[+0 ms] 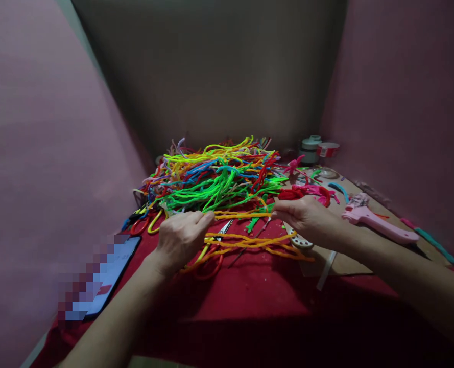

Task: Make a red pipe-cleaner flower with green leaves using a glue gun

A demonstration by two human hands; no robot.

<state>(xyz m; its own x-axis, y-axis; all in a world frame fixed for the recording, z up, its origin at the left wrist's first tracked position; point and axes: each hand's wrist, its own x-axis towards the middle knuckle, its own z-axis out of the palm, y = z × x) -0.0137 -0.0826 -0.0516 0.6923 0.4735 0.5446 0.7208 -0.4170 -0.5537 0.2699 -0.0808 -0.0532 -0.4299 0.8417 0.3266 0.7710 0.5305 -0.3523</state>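
Stretched between my two hands are orange pipe cleaners (242, 215), roughly level above the table. My left hand (184, 235) is closed around their left end. At the right end, my right hand (299, 212) pinches them between thumb and fingers. Several more orange pipe cleaners (257, 242) lie loosely crossed on the red cloth below. A pair of scissors (224, 230) lies partly under them, its blades showing beside my left hand. Behind my hands rises a big heap of many-coloured pipe cleaners (215, 179), bright green ones at its front.
A phone (114, 278) lies at the left on the red tablecloth (257, 296). At the right, a pink glue gun (383, 225) rests on a cardboard sheet (337, 263), near a clear glue stick (326, 271). A jar (310, 150) and a tape roll (328, 149) stand behind. Pink walls flank both sides.
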